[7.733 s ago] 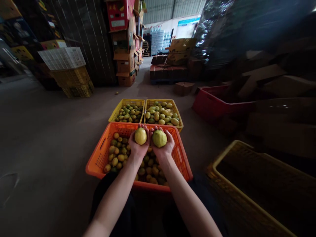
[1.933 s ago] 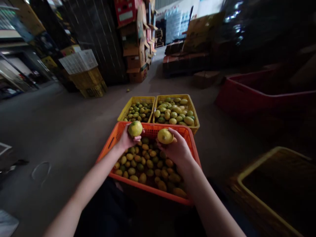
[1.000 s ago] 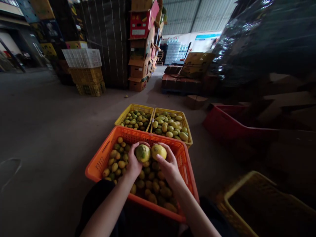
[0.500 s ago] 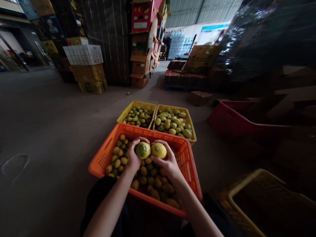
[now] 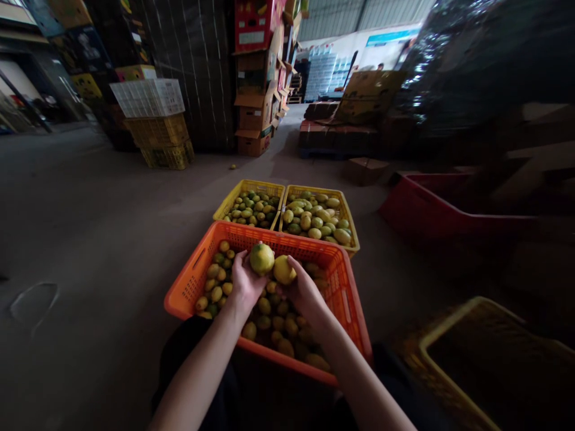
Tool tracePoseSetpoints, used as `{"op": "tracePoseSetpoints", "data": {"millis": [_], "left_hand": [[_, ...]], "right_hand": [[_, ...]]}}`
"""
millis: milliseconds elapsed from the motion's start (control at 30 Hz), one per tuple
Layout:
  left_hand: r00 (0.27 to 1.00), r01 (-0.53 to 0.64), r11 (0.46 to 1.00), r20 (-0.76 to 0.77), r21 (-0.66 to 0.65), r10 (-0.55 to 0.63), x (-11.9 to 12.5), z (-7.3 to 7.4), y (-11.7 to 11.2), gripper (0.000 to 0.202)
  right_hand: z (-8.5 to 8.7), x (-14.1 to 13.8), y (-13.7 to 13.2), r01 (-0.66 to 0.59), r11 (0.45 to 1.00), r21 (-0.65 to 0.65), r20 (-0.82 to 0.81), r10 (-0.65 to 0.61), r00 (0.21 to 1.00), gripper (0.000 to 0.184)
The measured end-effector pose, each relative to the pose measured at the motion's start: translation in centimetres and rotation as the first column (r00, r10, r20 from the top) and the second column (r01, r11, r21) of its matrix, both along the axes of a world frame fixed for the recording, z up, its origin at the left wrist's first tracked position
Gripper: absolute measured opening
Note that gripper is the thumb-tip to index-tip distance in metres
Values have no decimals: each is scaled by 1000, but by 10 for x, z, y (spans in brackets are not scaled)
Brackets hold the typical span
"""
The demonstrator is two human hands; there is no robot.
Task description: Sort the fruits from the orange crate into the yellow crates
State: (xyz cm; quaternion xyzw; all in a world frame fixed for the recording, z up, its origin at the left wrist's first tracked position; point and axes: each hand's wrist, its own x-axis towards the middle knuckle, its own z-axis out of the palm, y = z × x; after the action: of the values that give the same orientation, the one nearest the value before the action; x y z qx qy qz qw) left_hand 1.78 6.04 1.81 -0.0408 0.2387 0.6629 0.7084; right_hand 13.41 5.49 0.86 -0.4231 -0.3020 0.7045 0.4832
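An orange plastic lattice crate sits on the grey concrete floor, nearest the person. Above it, the left hand holds a round green fruit just left of the round yellow fruit in the right hand. Behind it, two yellow plastic lattice crates stand side by side; a red plastic crate lies farther right.

Two round fruits held above the orange crate, pressed side by side and touching. On the left, the greener fruit: yellow-green and mottled, sits a touch higher, cupped from below in the left hand. On the right, the yellower fruit: smooth and bright, rides lower, half wrapped by the right hand.
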Motion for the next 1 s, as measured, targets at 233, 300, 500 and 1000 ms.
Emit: {"op": "tracePoseSetpoints", "data": {"millis": [233,300,500,1000], "left_hand": [[1000,5,993,25,-115,-2,-2,-6,3,28],[999,7,994,38,-111,-3,-2,-9,3,26],[998,41,998,53,-43,-39,12,-17,-3,18],[984,178,981,9,72,-179,30,-25,-9,35]], "right_hand": [[5,-1,7,-42,973,-229,-93,21,995,25],[2,1,8,8,989,-146,-31,-13,999,25],[-8,4,10,200,914,353,354,-328,876,41],[-9,3,-6,-287,737,613,757,-443,480,40]]}}
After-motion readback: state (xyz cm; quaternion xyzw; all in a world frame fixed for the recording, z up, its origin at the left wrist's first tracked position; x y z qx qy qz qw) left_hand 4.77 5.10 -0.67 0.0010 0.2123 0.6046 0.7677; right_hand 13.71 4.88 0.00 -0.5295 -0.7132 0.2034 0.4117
